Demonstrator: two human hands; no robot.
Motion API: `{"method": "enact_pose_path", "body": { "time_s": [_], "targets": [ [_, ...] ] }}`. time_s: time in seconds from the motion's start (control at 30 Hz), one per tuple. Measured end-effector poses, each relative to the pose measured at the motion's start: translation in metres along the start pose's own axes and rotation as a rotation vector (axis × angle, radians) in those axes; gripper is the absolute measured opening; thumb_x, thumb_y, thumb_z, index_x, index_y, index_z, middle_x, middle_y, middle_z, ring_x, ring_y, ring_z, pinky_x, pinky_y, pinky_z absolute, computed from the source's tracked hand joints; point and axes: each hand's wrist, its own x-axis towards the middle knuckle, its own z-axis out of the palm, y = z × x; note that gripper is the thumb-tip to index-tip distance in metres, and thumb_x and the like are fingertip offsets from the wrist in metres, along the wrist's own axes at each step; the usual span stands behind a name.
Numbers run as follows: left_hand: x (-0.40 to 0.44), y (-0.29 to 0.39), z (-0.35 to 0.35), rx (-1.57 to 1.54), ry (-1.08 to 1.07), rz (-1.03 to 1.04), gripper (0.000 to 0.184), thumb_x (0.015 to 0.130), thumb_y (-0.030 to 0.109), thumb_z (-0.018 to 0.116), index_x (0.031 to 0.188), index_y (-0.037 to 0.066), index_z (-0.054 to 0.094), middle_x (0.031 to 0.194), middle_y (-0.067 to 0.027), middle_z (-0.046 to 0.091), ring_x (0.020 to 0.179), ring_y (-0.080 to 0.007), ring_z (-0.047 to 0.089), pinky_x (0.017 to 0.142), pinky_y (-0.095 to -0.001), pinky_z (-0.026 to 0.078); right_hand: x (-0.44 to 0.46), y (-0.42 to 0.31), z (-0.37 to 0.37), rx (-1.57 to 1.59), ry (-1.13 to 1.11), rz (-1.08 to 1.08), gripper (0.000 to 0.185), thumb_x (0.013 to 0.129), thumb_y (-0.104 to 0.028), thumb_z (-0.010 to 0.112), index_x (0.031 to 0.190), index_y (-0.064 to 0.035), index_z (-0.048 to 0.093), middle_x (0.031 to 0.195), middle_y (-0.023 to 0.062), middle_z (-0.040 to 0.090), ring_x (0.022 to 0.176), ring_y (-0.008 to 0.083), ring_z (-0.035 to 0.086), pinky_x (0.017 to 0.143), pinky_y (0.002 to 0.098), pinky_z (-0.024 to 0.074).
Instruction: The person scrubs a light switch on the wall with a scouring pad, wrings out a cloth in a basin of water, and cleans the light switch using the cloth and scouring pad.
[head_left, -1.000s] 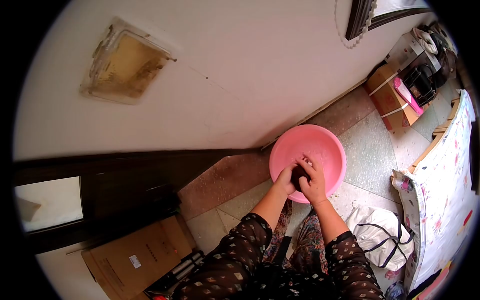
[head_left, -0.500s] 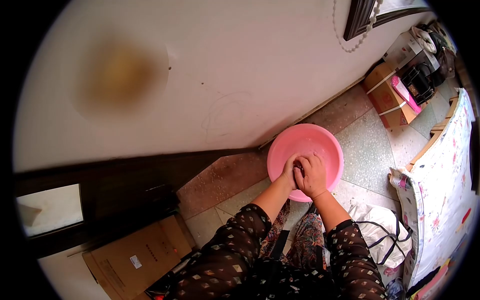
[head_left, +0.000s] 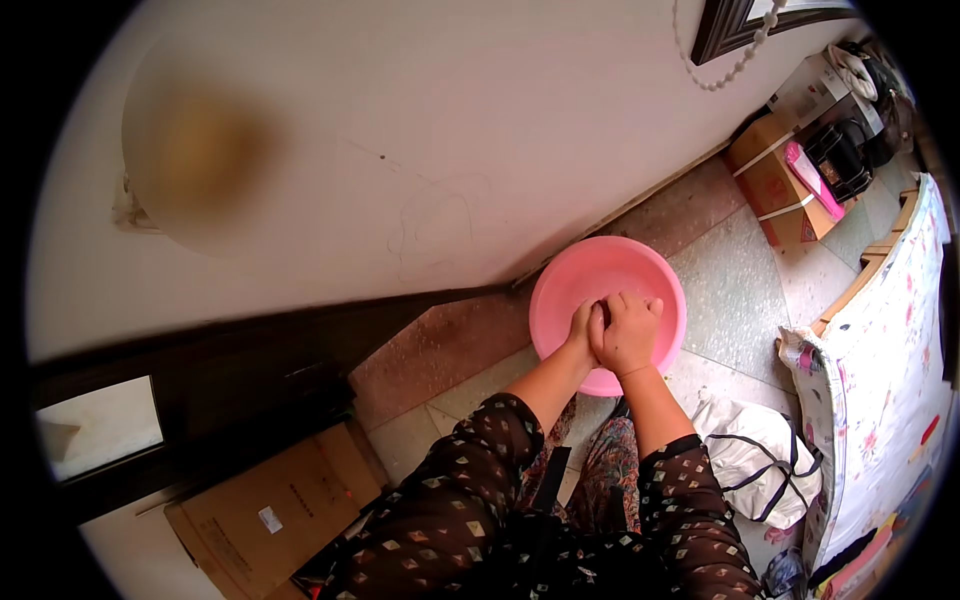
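A round pink basin stands on the floor by the wall, with both hands over its near part. My left hand is closed and pressed against my right hand. My right hand is curled over it, knuckles up and thumb along the inner side. Between the two hands a sliver of something small and dark red shows. Fingers cover most of it, so its kind cannot be told. The basin's bottom is partly hidden by the hands.
A floral-covered bed is at the right, with a white bag with black straps beside it. Cardboard boxes and a black handbag stand at the back right. A flat carton leans at the lower left, below dark furniture.
My right hand has turned and closed further over the left, so less of the dark red thing shows. The view has shifted slightly.
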Motion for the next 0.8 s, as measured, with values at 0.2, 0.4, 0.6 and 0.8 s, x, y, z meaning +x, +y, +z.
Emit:
{"method": "enact_pose_path", "body": {
  "time_s": [0.2, 0.4, 0.6, 0.8],
  "targets": [
    [-0.011, -0.002, 0.025, 0.131, 0.151, 0.1, 0.033, 0.088, 0.032, 0.037, 0.097, 0.007, 0.057, 0.096, -0.0119, 0.059, 0.088, -0.0244, 0.057, 0.077, -0.0362, 0.047, 0.0, 0.001, 0.004, -0.023, -0.021, 0.128, 0.012, 0.073, -0.022, 0.054, 0.068, -0.0107, 0.057, 0.068, 0.0075, 0.057, 0.064, 0.025, 0.053, 0.065, 0.039, 0.0311],
    [-0.002, -0.006, 0.019, 0.272, 0.34, 0.185, 0.033, 0.086, 0.031, 0.038, 0.094, 0.006, 0.058, 0.093, -0.0122, 0.059, 0.084, -0.0239, 0.057, 0.073, -0.035, 0.046, 0.005, -0.001, -0.002, 0.003, -0.143, 0.311, 0.023, 0.079, -0.025, 0.048, 0.071, -0.0075, 0.061, 0.074, 0.0115, 0.061, 0.067, 0.029, 0.056, 0.069, 0.0393, 0.0332],
    [-0.003, -0.007, 0.007, 0.77, 0.574, 0.34, 0.044, 0.084, 0.033, 0.037, 0.094, -0.003, 0.061, 0.092, -0.017, 0.062, 0.088, -0.0274, 0.058, 0.076, -0.0363, 0.044, 0.012, -0.003, -0.007, 0.146, -0.261, 0.63, 0.032, 0.081, -0.025, 0.044, 0.078, -0.0005, 0.063, 0.086, 0.0205, 0.062, 0.079, 0.0352, 0.058, 0.075, 0.0412, 0.0384],
    [-0.046, 0.013, 0.027, 1.032, 0.417, 0.283, 0.05, 0.087, 0.047, 0.043, 0.103, 0.001, 0.057, 0.087, -0.0118, 0.06, 0.09, -0.0206, 0.059, 0.073, -0.0354, 0.05, -0.011, 0.02, 0.009, 0.576, -0.16, 0.756, 0.037, 0.085, -0.028, 0.039, 0.091, -0.0006, 0.063, 0.093, 0.0227, 0.061, 0.091, 0.0373, 0.056, 0.083, 0.0405, 0.0411]
  ]
}}
